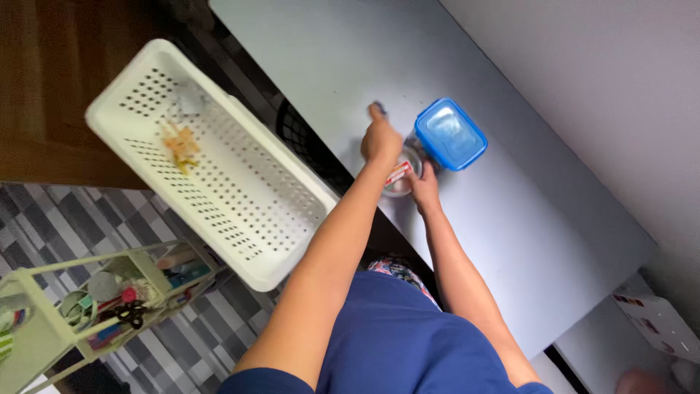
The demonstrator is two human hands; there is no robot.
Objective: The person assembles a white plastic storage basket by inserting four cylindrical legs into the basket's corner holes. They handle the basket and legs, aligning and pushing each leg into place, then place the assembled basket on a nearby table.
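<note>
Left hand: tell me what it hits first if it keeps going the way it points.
Likely nothing. The left hand points up and away across the grey table, passing left of the blue-lidded container; only bare tabletop lies ahead, though its height above the surface is unclear.

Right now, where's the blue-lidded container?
In the head view the blue-lidded container sits on the grey table, right of centre, just beyond the right hand and beside a small clear jar.

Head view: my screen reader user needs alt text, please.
A person's left hand and right hand meet at a small clear jar beside a blue-lidded container on a grey table. A white perforated tray sits to the left.
</note>
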